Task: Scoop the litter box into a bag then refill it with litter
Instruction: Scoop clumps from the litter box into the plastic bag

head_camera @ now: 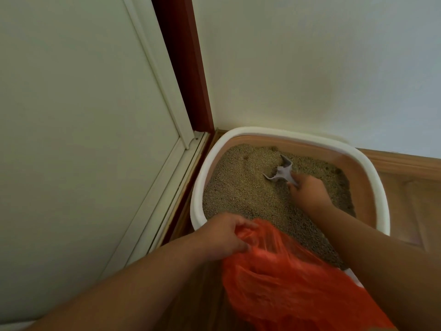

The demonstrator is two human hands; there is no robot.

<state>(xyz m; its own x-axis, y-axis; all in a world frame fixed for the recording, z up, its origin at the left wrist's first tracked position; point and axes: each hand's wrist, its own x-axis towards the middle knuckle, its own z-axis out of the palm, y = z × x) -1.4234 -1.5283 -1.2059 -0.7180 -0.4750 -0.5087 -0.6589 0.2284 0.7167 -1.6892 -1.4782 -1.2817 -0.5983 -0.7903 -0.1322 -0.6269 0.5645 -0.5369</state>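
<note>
Head view: scooping step in hand. Right hand (pixel 307 192) grips grey scoop (pixel 281 174), blade dug into litter (pixel 241 187) at far side of litter box (pixel 202 177). Left hand (pixel 224 235) pinches orange bag (pixel 286 278) at near rim; mouth appears open, partly hidden. Next: lift load w/ scoop level, carry to bag.

Grey scoop (pixel 281 174) dug into litter (pixel 241 189) — orange bag (pixel 286 278) at near rim.

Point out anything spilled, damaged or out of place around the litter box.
Nothing stands out. The litter stays inside the litter box, the right hand holds the scoop, and the left hand grips the orange bag.
</note>
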